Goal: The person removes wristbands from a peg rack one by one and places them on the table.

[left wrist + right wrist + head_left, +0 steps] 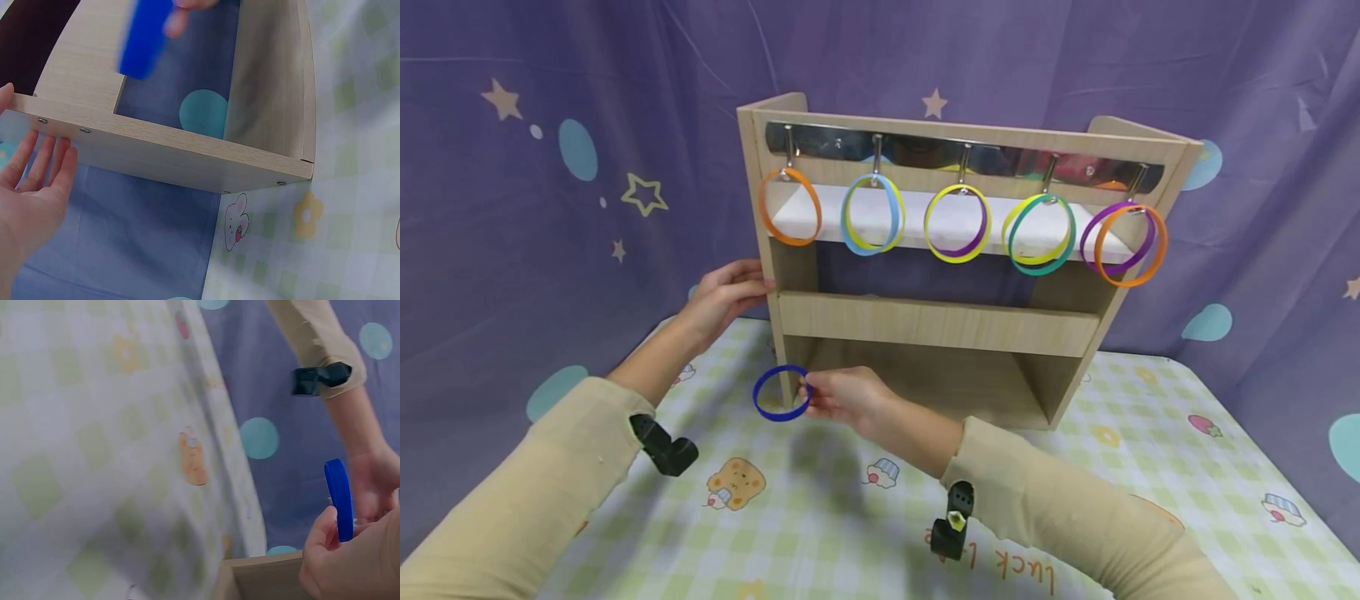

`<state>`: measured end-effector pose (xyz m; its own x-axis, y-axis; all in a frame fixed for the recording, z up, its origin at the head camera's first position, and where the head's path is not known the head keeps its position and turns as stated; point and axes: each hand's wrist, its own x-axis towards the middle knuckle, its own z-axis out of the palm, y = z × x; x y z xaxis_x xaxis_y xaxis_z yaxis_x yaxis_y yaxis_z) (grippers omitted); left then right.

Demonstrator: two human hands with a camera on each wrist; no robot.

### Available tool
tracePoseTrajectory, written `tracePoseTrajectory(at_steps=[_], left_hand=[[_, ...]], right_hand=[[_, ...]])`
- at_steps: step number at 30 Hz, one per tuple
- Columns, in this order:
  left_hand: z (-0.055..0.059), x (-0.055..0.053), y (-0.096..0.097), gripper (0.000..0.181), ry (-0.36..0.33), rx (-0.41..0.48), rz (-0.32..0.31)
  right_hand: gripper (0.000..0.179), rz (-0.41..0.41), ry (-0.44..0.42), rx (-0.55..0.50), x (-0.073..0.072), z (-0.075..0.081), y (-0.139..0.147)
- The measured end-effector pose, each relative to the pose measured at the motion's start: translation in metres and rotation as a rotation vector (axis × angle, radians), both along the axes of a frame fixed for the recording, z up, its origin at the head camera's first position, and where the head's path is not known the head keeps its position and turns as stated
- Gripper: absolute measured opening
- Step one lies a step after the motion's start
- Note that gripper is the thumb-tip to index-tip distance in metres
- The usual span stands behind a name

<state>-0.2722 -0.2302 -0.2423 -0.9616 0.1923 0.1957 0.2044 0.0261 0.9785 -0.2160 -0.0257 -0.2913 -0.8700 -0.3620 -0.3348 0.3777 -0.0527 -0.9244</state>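
Note:
My right hand [853, 400] pinches a thin blue ring [782, 416] between thumb and fingers, low before the left front edge of a wooden rack [936, 322]. The ring [340, 497] stands upright past the fingertips in the right wrist view, and is blurred in the left wrist view. Fairly straight fingers of my left hand [718, 302] touch the rack's outer left side; the left wrist view shows the thumb by the front edge. Coloured rings hang on hooks along a shiny metal strip [1000, 160]: a lone orange ring [793, 241] leftmost, mixed colours on the others.
A white shelf [917, 218] lies behind the hanging rings. The rack stands on a green checked tablecloth [850, 533] with printed cartoons. A purple curtain [647, 100] with stars and dots closes off the back and sides. Each sleeve carries a black wrist camera [951, 521].

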Motion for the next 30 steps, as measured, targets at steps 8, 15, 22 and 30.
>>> tracePoseTrajectory(at_steps=[8,15,22,30], left_hand=[[0.0,0.001,0.0,0.049,-0.003,-0.006,0.0],[0.001,0.001,0.0,0.058,-0.011,-0.023,0.0],[0.0,0.001,0.0,0.05,-0.016,-0.004,0.001],[0.0,0.0,0.001,0.054,-0.005,-0.006,0.001]], right_hand=[[0.027,-0.038,0.024,0.099,0.002,-0.029,-0.006],[0.022,-0.091,0.044,0.162,0.004,-0.056,-0.01],[0.018,-0.125,0.076,0.184,0.005,-0.077,-0.016],[0.017,-0.143,0.137,0.211,0.007,-0.08,-0.025]])
